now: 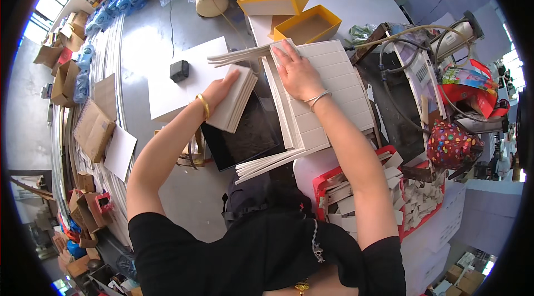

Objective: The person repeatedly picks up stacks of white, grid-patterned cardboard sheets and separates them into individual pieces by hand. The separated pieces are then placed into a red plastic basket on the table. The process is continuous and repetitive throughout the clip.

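Observation:
My left hand (pixel 221 89) grips a small stack of white rectangular boards (pixel 232 106), fingers over its top edge and side. The stack is tilted, and its layered edges face right. My right hand (pixel 300 76) lies flat, fingers stretched out, on a larger pile of white scored boards (pixel 328 96). Long white strips (pixel 268 163) stick out from the pile's near edge, and more strips (pixel 239 57) stick out at its far left. Below and between my hands is a dark, shallow surface (pixel 236 140), partly hidden by the boards.
Left of my left hand, a black block (pixel 179 71) rests on a white sheet-topped surface (pixel 161 93). Two yellow-rimmed boxes (pixel 308 25) sit on the far table. Red crates (pixel 320 187) of white offcuts stand at near right. Hoses (pixel 384 73) and a dotted bag (pixel 451 145) are farther right.

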The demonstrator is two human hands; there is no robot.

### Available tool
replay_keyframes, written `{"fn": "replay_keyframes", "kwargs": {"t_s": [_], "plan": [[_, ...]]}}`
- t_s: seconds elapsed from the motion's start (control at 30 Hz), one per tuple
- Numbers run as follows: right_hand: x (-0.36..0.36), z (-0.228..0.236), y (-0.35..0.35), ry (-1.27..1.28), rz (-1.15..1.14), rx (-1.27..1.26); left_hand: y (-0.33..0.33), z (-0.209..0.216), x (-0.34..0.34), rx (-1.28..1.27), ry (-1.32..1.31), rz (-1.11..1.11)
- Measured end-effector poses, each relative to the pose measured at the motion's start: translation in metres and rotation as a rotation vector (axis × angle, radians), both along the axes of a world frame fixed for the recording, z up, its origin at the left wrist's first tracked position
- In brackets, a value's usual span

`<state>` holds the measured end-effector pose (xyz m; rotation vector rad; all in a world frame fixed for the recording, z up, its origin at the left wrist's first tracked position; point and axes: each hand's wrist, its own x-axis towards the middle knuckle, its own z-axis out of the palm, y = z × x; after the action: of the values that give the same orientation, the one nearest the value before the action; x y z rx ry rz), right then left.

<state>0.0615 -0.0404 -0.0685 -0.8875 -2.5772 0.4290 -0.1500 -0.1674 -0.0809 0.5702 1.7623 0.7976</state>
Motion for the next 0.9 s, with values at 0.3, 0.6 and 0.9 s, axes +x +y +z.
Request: {"fn": "replay_keyframes", "kwargs": {"t_s": [0.3, 0.6, 0.9], "plan": [[0.005, 0.013, -0.002, -0.195, -0.11, 0.127, -0.037, 0.062, 0.044, 0.277, -0.364, 0.229], [0.083, 0.093, -0.089, 0.587, 0.021, -0.673, 0.012, 0.111, 0.143, 0.806, -0.532, 0.287], [0.288, 0.101, -0.154, 0.737, -0.342, -0.11, 0.03, 0.143, 0.364, 0.674, -0.892, -0.27]]}}
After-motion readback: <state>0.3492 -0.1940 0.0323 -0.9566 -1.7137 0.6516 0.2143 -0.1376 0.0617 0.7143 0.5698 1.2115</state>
